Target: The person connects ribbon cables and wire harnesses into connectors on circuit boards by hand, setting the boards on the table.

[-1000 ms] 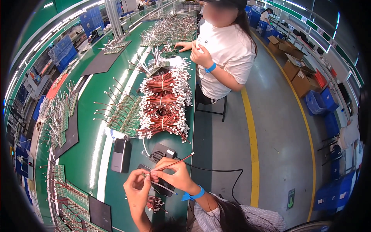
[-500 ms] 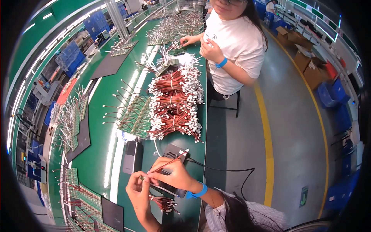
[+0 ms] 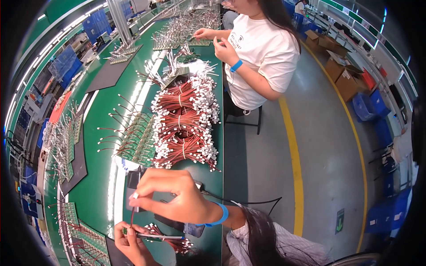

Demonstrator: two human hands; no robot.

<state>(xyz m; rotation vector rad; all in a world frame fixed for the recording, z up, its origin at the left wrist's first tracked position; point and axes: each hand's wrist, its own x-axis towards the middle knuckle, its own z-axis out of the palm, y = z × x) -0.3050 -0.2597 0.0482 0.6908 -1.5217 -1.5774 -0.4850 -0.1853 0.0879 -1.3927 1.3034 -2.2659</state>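
Note:
My right hand (image 3: 177, 195) is raised over the bench, thumb and fingers pinching the white connector (image 3: 135, 195) of a thin red-and-black cable (image 3: 132, 216). The cable runs down to my left hand (image 3: 133, 246), which is closed. Its fingertips pinch what looks like a narrow green circuit board (image 3: 125, 231) at the cable's lower end; the fingers hide most of it. A thin pale rod with a blue end (image 3: 166, 237) extends right from these fingers; I cannot tell whether they grip it. Under it lies a loose bundle of red-and-black cables (image 3: 182, 245) with white connectors.
Tied bundles of red cables (image 3: 184, 119) lie ahead, beside green boards with wires attached (image 3: 140, 142). A dark box (image 3: 133, 179) is partly behind my right hand. More wired boards (image 3: 71, 146) line the left. A co-worker (image 3: 262, 57) works at the bench's far right edge.
My hands have moved apart: the right rose with the cable's connector, the left sank lower. The cable now stretches between them. The whole view has shifted a little.

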